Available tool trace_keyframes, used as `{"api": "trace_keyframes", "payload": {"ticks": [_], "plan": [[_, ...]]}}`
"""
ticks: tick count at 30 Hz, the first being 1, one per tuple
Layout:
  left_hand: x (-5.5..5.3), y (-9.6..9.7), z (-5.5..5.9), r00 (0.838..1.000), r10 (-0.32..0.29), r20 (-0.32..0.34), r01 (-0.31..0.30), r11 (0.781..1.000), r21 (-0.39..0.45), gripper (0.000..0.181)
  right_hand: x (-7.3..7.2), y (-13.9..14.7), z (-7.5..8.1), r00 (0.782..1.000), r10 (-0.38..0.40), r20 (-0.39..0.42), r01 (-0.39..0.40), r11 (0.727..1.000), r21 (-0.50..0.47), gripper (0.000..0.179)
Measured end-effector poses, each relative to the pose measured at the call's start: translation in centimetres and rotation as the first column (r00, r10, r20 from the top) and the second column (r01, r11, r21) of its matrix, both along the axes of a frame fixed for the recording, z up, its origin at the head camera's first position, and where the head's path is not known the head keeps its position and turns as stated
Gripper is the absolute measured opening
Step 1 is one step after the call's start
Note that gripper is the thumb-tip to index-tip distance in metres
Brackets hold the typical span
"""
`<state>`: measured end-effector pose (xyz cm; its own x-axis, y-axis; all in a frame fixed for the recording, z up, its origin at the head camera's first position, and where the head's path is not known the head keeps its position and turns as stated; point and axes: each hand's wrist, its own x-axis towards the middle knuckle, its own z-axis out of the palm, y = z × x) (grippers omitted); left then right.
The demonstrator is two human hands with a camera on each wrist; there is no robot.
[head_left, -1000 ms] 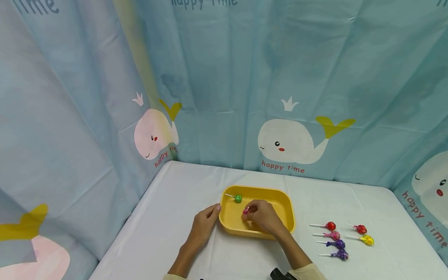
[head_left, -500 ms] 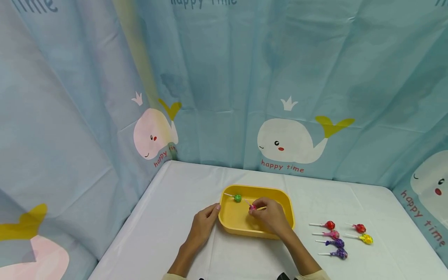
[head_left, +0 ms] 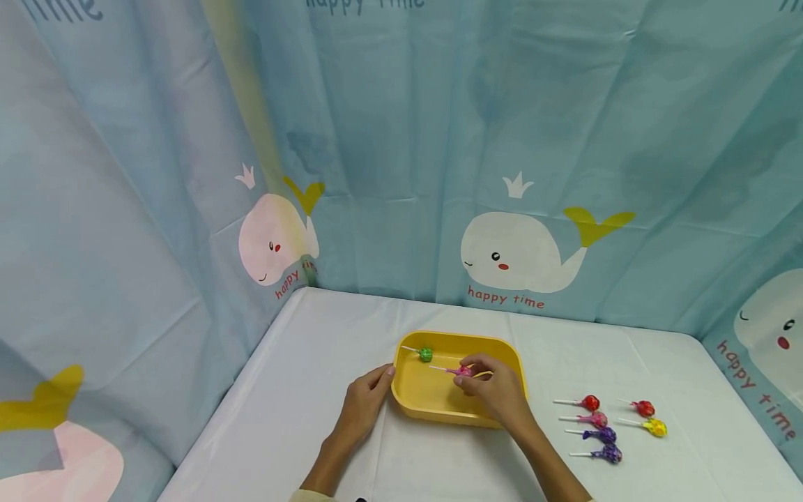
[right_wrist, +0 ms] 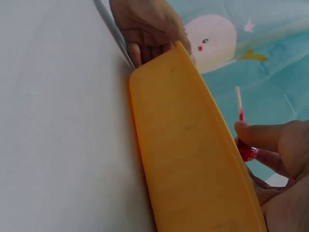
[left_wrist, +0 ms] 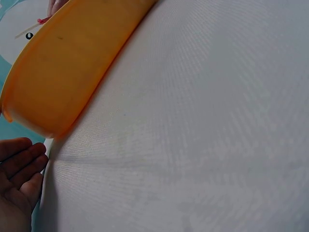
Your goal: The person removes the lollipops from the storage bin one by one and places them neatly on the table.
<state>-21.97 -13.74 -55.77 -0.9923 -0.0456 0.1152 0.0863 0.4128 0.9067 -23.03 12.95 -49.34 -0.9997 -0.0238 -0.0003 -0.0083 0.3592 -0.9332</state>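
A shallow yellow tray (head_left: 433, 416) stands on the white-covered table. At its left end my left hand (head_left: 366, 403) holds the rim, the other fingers bent beside the outer end wall in the left wrist view. Over the tray my right hand (head_left: 498, 390) pinches a pink lollipop (head_left: 463, 371) by its wrapped head. Its white stick points left in the head view. A green lollipop (head_left: 425, 355) lies in the far left corner of the tray, stick to the left.
Right of the tray, loose lollipops lie on the table: a red one (head_left: 590, 402), a pink one (head_left: 598, 420), two purple ones (head_left: 607, 454), another red one (head_left: 645, 408) and a yellow one (head_left: 656, 427). A blue whale-print curtain (head_left: 401, 244) hangs behind the table.
My right hand has moved right over the tray, and the pink lollipop in it has turned so its stick points left. My left hand has stayed at the tray's end.
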Motion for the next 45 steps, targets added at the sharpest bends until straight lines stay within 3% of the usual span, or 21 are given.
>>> {"api": "trace_keyframes", "payload": {"ticks": [12, 19, 32, 45], "plan": [[-0.1, 0.0, 0.0, 1.0, 0.004, 0.007, -0.004, 1.0, -0.007, 0.058, 1.2, 1.4, 0.6, 0.999, -0.036, -0.026, 0.034, 0.997, -0.065, 0.024], [0.0, 0.0, 0.1, 1.0, 0.001, 0.016, -0.001, 1.0, 0.001, 0.059, 1.7, 2.5, 0.6, 0.997, -0.066, -0.046, 0.066, 0.998, -0.008, 0.028], [0.0, 0.0, -0.1, 1.0, -0.004, 0.006, 0.004, 1.0, 0.003, 0.057, 2.6, 4.6, 0.9, 0.992, -0.125, -0.035, 0.125, 0.992, 0.003, 0.035], [0.0, 0.0, 0.0, 1.0, -0.003, 0.008, 0.003, 1.0, 0.0, 0.058, 3.6, 7.0, 1.5, 0.98, -0.193, -0.047, 0.197, 0.972, 0.124, 0.04]]}}
